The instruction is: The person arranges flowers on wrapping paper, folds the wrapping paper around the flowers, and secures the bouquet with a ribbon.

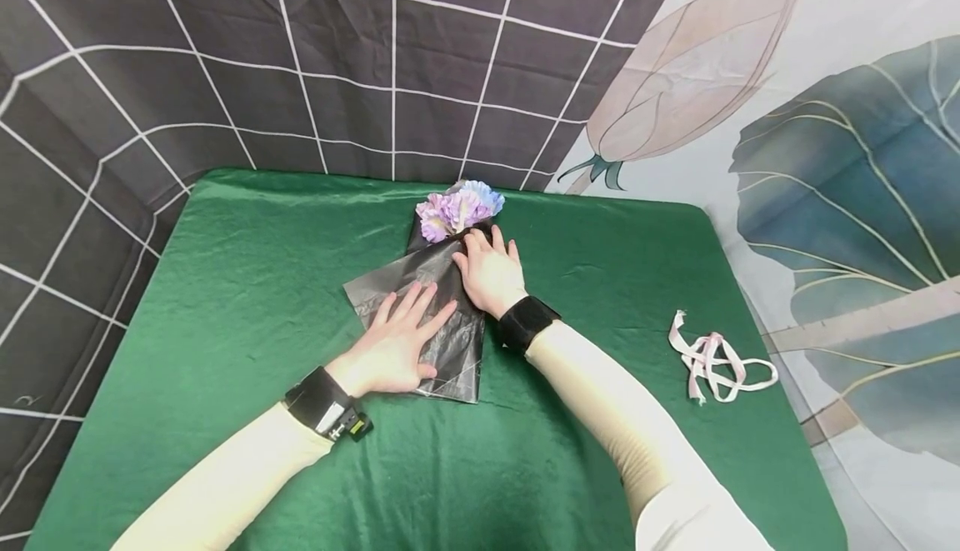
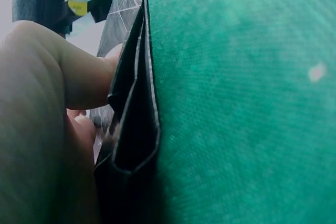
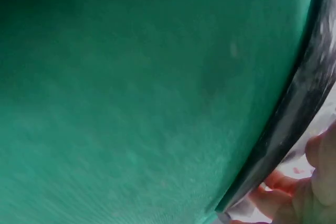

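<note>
- The left hand point(image 1: 393, 347) lies flat on the dark wrapping sheet point(image 1: 450, 351), fingers straight and slightly spread, pressing the sheet down onto the surface point(image 1: 247, 284)
- The right hand point(image 1: 489, 272) rests palm down on the upper part of the same sheet, just below the flowers point(image 1: 459, 207), its fingers extended and lying close together toward the blooms
- The two hands sit side by side, close to each other, the right one farther up the sheet than the left
- The dark wrapping sheet lies near the middle of the surface, folded over the stems; the purple and blue flower heads stick out of its far end
- In the left wrist view the folded edges of the dark sheet point(image 2: 134, 114) stand in layers against the green cloth point(image 2: 236, 103), with a finger point(image 2: 79, 77) of the left hand pressed beside them
- In the right wrist view the green cloth point(image 3: 131, 93) fills most of the frame, the sheet's dark edge point(image 3: 294, 119) runs along the right side, and fingertips point(image 3: 320, 150) show blurred at the lower right corner
- A pale pink ribbon point(image 1: 712, 363) lies loose on the surface, well apart from the sheet, to the right
- Both wrists wear black bands point(image 1: 525, 322) over cream sleeves point(image 1: 600, 401)
- A dark grid-patterned backdrop point(image 1: 300, 59) hangs behind the surface
</note>
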A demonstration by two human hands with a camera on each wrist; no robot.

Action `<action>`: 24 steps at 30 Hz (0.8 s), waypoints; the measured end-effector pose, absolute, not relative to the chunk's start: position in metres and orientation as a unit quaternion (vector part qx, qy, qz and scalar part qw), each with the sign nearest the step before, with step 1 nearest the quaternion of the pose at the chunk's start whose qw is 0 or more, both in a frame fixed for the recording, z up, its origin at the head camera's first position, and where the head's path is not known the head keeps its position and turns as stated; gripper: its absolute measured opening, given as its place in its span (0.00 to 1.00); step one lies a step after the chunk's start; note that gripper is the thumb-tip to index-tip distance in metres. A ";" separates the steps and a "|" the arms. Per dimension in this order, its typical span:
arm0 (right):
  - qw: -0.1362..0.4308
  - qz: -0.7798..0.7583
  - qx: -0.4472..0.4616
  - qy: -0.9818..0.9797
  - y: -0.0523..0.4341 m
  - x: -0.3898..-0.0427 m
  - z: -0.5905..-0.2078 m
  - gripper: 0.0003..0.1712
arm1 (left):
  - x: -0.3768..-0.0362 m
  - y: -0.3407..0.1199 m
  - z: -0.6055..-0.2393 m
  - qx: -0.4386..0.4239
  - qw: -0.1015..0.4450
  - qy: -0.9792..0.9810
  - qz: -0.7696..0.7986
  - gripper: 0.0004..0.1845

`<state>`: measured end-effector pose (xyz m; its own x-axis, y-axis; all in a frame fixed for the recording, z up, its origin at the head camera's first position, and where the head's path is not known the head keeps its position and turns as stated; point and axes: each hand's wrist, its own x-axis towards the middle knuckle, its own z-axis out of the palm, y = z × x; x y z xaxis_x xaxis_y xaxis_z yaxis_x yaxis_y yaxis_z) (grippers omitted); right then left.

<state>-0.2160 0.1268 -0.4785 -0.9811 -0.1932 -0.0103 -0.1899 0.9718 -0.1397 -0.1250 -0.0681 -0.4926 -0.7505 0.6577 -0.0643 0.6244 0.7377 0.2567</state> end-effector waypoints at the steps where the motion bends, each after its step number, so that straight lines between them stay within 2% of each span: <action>1: 0.006 -0.072 -0.093 0.993 0.126 -0.217 -0.478 0.26 | -0.125 -0.069 -0.493 0.346 0.075 0.929 0.111 0.56; 8: -0.012 -0.068 -0.083 0.994 0.114 -0.222 -0.472 0.16 | -0.124 -0.070 -0.490 0.344 0.078 0.929 0.113 0.55; 16: -0.021 -0.064 -0.063 0.996 0.115 -0.222 -0.475 0.29 | -0.124 -0.071 -0.491 0.346 0.076 0.928 0.113 0.55; 24: 0.017 -0.042 -0.023 0.999 0.121 -0.233 -0.479 0.31 | -0.124 -0.071 -0.493 0.347 0.083 0.927 0.119 0.55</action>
<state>-0.2329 0.1206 -0.4795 -0.9983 -0.0481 -0.0325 -0.0452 0.9953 -0.0853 -0.1240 -0.0705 -0.4928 -0.7459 0.6623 -0.0704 0.6229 0.7311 0.2785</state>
